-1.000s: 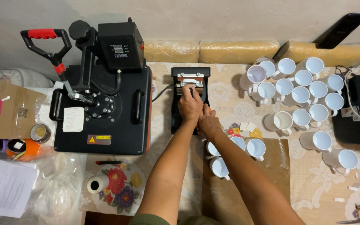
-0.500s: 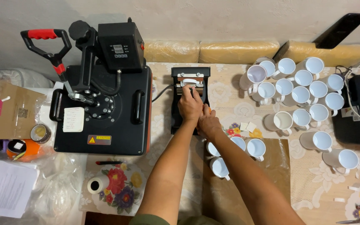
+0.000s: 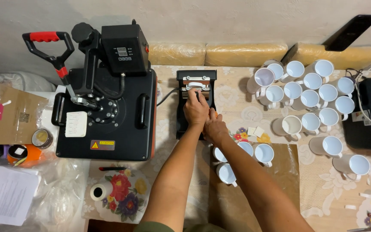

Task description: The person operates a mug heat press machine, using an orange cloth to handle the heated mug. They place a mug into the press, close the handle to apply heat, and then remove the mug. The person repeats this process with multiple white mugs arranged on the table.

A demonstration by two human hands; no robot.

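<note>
Hands unmoved since a second ago: left hand [image 3: 195,109] curled, still gripping mug press [image 3: 196,103] handle; right hand [image 3: 214,129] just behind, pressed flat on press; white mugs [image 3: 237,157] beside wrist.

Rough whitewashed wall [image 3: 237,21] runs behind; tan cushions [image 3: 245,53] line its base, and a floral cloth [image 3: 237,92] covers the worktop.

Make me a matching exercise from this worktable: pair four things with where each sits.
Things:
1. large black flat heat press with red handle
2. small black mug press
3. big cluster of white ceramic mugs
4. white tape roll

Places:
A. right side of the table
B. under both hands
C. left of the mug press
D. on the flowered mat, near edge

Pairs: 1-C, 2-B, 3-A, 4-D
</note>
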